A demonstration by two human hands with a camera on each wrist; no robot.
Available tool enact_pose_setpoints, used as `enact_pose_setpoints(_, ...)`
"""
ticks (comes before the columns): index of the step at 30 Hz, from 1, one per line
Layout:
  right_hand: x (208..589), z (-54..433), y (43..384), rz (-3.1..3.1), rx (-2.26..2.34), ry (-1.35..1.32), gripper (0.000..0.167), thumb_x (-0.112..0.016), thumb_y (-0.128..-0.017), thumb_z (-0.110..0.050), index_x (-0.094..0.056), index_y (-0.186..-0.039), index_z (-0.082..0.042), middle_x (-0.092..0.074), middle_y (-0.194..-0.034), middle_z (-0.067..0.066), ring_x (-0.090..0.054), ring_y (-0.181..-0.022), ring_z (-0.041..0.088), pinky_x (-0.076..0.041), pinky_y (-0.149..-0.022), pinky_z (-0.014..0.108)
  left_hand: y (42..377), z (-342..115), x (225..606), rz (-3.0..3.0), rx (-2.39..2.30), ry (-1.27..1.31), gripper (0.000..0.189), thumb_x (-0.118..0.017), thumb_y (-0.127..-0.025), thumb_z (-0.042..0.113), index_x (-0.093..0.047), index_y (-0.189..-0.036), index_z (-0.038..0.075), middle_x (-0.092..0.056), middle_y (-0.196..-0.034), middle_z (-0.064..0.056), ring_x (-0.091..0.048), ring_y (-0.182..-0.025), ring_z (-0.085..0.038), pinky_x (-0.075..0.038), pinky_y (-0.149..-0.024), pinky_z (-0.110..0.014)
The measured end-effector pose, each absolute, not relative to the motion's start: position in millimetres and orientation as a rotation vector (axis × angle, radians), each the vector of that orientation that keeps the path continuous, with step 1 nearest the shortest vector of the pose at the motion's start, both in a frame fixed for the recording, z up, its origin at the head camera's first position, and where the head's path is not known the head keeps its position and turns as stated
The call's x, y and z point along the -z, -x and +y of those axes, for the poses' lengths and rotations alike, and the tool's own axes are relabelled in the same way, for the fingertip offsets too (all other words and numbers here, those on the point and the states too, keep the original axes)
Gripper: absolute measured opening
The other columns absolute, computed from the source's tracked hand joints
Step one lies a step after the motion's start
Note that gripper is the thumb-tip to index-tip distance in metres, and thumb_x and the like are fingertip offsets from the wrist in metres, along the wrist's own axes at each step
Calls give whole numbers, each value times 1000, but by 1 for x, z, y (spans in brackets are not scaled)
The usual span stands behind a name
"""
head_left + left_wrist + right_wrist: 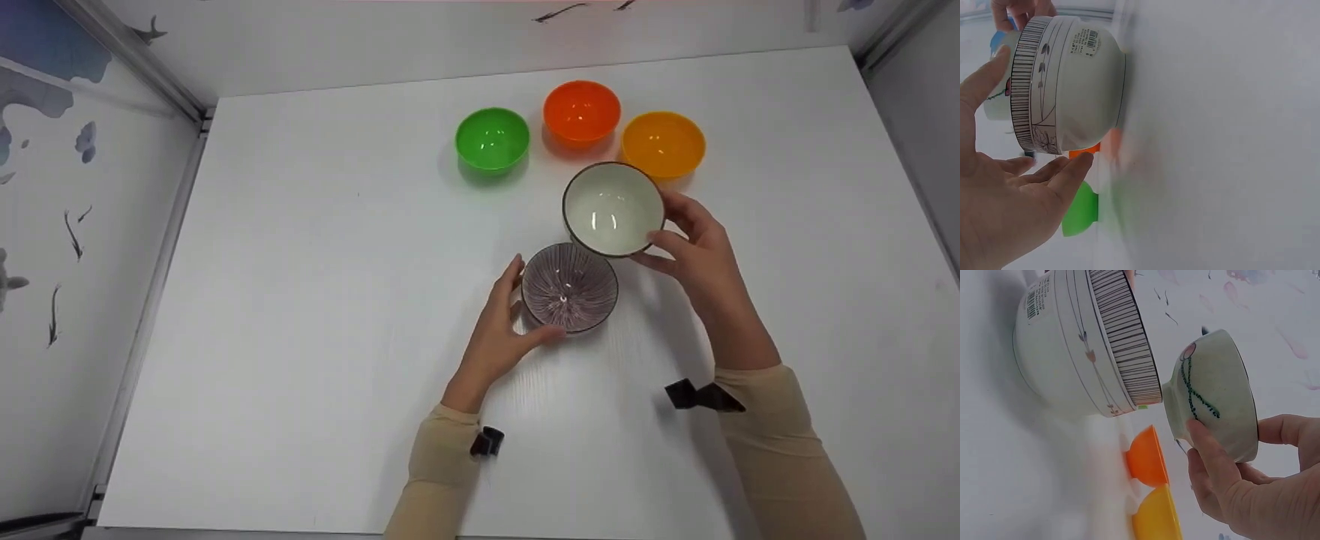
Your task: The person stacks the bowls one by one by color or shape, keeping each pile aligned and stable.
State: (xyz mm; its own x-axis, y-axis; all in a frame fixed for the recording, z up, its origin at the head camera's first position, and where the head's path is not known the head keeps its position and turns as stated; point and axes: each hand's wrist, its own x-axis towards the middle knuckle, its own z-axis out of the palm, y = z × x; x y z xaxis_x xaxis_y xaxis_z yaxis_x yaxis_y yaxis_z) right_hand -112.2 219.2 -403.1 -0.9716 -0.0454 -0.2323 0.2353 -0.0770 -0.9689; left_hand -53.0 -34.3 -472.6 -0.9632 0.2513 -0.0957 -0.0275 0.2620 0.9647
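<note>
A bowl with purple-streaked insides stands upright on the table; its outside is pale with a band of dark stripes. My left hand lies around its left and near sides, fingers fairly straight, thumb overlapping the near rim. My right hand grips a pale green bowl, thumb at the rim and fingers along the outside and underneath. This bowl is off the table, higher than the striped bowl, and bears a pink and dark green pattern. In the head view it overlaps the striped bowl's far rim.
Behind stand a green bowl, a red-orange bowl and a yellow-orange bowl. The pale green bowl partly overlaps the yellow-orange one in the head view. White walls border the white table at the back and sides.
</note>
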Motion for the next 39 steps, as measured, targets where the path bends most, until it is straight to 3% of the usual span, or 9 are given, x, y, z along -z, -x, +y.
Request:
enact_pose_setpoints(14,404,216,105,1998,2131,-157,55,-53,-97,0,-38,-149,-6,-43,-141,7,-54,-114,20,-62,-82,27,71,-33,457,2484,-1786,-271,97,-81,-82,42,-25,-159,19,-31,-163,2,-31,-151,-18,-30,-124,-40)
enact_pose_setpoints(25,402,209,97,2020,2075,-94,54,-54,-96,1,-41,-148,-7,-46,-139,7,-58,-112,21,-62,-81,28,73,-26,451,2518,-1886,-356,90,-82,-83,21,-31,-157,14,-35,-161,-2,-34,-149,-18,-29,-124,-37)
enact_pose_setpoints(39,403,206,87,2065,2030,-5,53,-53,-97,1,-40,-149,-6,-47,-139,6,-61,-112,17,-62,-80,26,71,-23,450,2519,-1915,-464,91,-83,-82,20,-30,-157,13,-39,-158,-4,-37,-147,-15,-31,-123,-29)
